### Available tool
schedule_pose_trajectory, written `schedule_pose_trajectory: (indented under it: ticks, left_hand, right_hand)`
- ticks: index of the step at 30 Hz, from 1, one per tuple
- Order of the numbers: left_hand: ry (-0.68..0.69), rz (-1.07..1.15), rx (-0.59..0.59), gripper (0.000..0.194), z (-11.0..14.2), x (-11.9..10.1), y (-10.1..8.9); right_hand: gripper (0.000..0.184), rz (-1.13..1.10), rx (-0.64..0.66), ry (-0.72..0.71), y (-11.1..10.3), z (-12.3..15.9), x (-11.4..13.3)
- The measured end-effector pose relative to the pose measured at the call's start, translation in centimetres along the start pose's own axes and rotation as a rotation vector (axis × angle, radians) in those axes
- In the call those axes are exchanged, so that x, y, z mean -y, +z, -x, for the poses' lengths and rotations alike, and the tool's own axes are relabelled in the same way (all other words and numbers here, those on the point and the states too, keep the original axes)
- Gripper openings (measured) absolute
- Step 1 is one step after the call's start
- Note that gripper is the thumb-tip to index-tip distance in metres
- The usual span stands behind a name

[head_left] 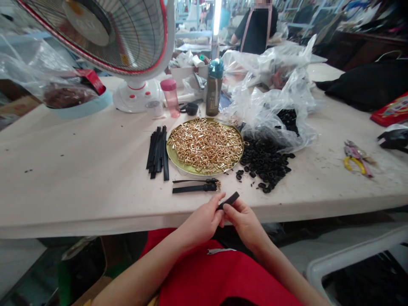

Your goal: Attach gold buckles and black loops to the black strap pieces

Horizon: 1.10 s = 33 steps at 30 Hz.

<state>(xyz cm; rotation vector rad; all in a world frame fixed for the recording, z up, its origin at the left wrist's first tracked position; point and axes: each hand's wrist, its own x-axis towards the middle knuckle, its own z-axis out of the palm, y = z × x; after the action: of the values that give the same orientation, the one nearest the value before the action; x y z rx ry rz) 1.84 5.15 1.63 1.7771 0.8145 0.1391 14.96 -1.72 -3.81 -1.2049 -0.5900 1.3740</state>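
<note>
A short black strap (230, 199) slants up to the right between my two hands at the table's front edge. My left hand (213, 212) is closed around its lower end, and my right hand (241, 212) pinches it near the upper end. Just beyond lie finished-looking black straps with gold buckles (196, 188). Behind those is a round gold tray (174, 160) heaped with small gold buckles (205, 142). Left of the tray sits a bundle of black strips (157, 153); to its right spreads a pile of small black loops (266, 163).
A large fan (137, 93) stands at the back left, near a pink-lidded cup (171, 97) and a dark bottle (213, 89). Clear plastic bags (270, 97) cover the back right. Yellow-handled pliers (354, 163) lie at right. A person (258, 27) is farther back.
</note>
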Motion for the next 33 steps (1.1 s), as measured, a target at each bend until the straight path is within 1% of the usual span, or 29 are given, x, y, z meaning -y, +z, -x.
schedule_pose_trajectory:
  ticks: [3, 4, 6, 7, 9, 11, 12, 13, 15, 18, 20, 23, 28, 31, 33]
  left_hand:
    - [-0.002, 0.105, -0.002, 0.046, -0.6, 0.7, -0.5]
    - [-0.009, 0.142, -0.02, 0.042, -0.8, 1.0, -0.7]
    - [-0.039, 0.207, -0.102, 0.03, -1.4, 1.5, -1.5]
    - [-0.06, 0.24, -0.154, 0.026, -1.8, 1.7, -1.8]
    - [-0.1, 0.309, -0.238, 0.021, -2.5, 1.8, -2.4]
    - [-0.125, 0.383, -0.283, 0.019, -3.1, 1.8, -2.9]
    - [-0.132, 0.419, -0.292, 0.018, -3.4, 1.7, -3.0]
    - [-0.135, 0.451, -0.297, 0.017, -3.6, 1.7, -3.1]
    - [-0.142, 0.502, -0.31, 0.016, -4.0, 1.8, -3.3]
    - [-0.159, 0.52, -0.332, 0.015, -4.2, 2.0, -3.5]
    - [-0.165, 0.512, -0.333, 0.015, -4.2, 2.0, -3.6]
    - [-0.156, 0.506, -0.338, 0.016, -4.1, 1.8, -3.5]
    - [-0.101, 0.459, -0.371, 0.019, -3.8, 1.3, -3.5]
    - [-0.058, 0.369, -0.376, 0.022, -3.4, 1.5, -3.7]
    - [-0.026, 0.275, -0.393, 0.023, -3.2, 1.7, -3.7]
  right_hand:
    - [0.022, 0.176, 0.004, -0.033, 0.8, -0.2, 0.3]
    - [0.024, 0.253, -0.005, -0.052, 0.6, -0.5, 0.7]
    - [0.027, 0.424, -0.035, -0.122, -0.2, -1.6, 1.9]
    - [0.028, 0.521, -0.067, -0.176, -0.8, -2.5, 2.7]
    - [0.03, 0.747, -0.187, -0.316, -1.9, -4.8, 4.3]
    - [0.026, 1.025, -0.292, -0.43, -2.7, -7.6, 5.6]
    - [0.022, 1.17, -0.303, -0.453, -2.9, -9.0, 6.1]
    - [0.02, 1.314, -0.285, -0.459, -2.8, -10.3, 6.5]
    - [0.018, 1.588, -0.201, -0.43, -2.3, -12.3, 6.8]
    - [0.017, 1.876, -0.086, -0.37, -1.0, -13.8, 6.7]
    - [0.018, 1.966, -0.055, -0.354, -0.3, -14.1, 6.7]
    - [0.02, 2.027, -0.052, -0.345, 0.3, -14.0, 6.7]
    - [0.02, 2.037, -0.057, -0.38, 0.5, -13.9, 6.9]
    - [0.02, 2.022, -0.049, -0.408, 0.4, -13.5, 7.2]
    - [0.02, 2.003, -0.031, -0.428, 0.4, -12.8, 7.4]
